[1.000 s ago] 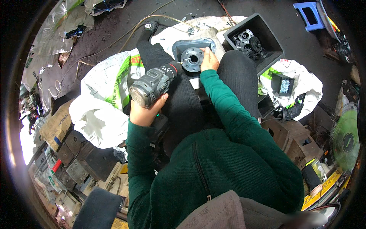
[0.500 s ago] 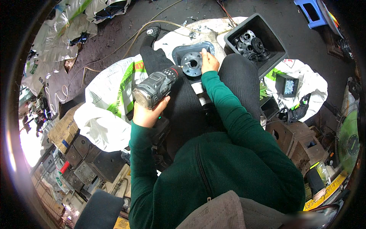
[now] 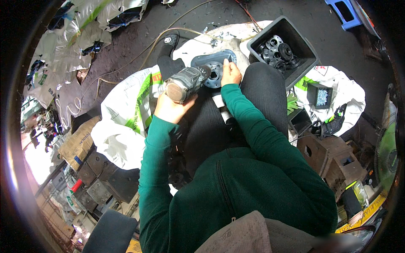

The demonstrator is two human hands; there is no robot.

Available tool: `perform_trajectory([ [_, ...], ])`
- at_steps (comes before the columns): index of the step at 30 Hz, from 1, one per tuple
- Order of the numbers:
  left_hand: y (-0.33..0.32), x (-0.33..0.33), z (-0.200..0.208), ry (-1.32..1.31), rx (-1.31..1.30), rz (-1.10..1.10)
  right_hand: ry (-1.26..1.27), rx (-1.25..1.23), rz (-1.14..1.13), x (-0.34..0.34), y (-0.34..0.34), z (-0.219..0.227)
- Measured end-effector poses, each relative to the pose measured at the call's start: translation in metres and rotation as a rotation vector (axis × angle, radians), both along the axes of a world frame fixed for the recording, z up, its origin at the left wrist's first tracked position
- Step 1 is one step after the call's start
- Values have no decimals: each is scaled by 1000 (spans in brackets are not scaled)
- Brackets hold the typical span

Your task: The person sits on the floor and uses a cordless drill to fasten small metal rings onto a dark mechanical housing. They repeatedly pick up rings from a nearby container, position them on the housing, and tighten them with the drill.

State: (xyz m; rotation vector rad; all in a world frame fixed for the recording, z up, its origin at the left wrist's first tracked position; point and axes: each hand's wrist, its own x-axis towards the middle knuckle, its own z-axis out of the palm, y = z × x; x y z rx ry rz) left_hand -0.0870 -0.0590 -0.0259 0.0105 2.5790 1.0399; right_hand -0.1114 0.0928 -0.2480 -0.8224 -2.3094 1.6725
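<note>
My left hand (image 3: pixel 172 110) is wrapped round the grip of a dark grey cordless drill (image 3: pixel 184 83). The drill's nose lies over the left side of a round grey flange-like part (image 3: pixel 217 72) with a centre hole and smaller holes around it. Gripping that part at its right edge is my right hand (image 3: pixel 231 74), thumb and fingers partly hidden. Beneath and behind the part is a grey rounded-corner tray (image 3: pixel 225 55) between my knees. Whether the drill's tip touches the part cannot be made out.
A black bin (image 3: pixel 310 50) holding several dark flanged parts (image 3: pixel 274 52) stands beside my right knee. Farther right, a small box of screws (image 3: pixel 322 97) rests on a white sack (image 3: pixel 346 90). Another white sack (image 3: pixel 116 139) lies left. A hose (image 3: pixel 158 40) crosses the floor.
The drill in my left hand has moved right and up, from beside the flange to over its left side. My right hand stays at the flange's right edge.
</note>
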Motion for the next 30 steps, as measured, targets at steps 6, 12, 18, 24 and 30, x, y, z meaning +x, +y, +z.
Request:
perform_trajectory([
  [6, 12, -13, -14, -19, 59, -23, 50, 44, -17, 0, 1, -6],
  [12, 20, -23, -16, -113, 41, -27, 36, 2, -32, -1, 0, -5],
  [18, 30, -45, -9, -91, -48, -133, 59, 2, -64, -1, 1, -3],
  [24, 40, -54, -4, -138, -312, -272, 57, 3, -76, -3, 1, 1],
  [30, 39, -55, -18, -98, -289, -275, 30, -5, -59, -4, 2, 3],
])
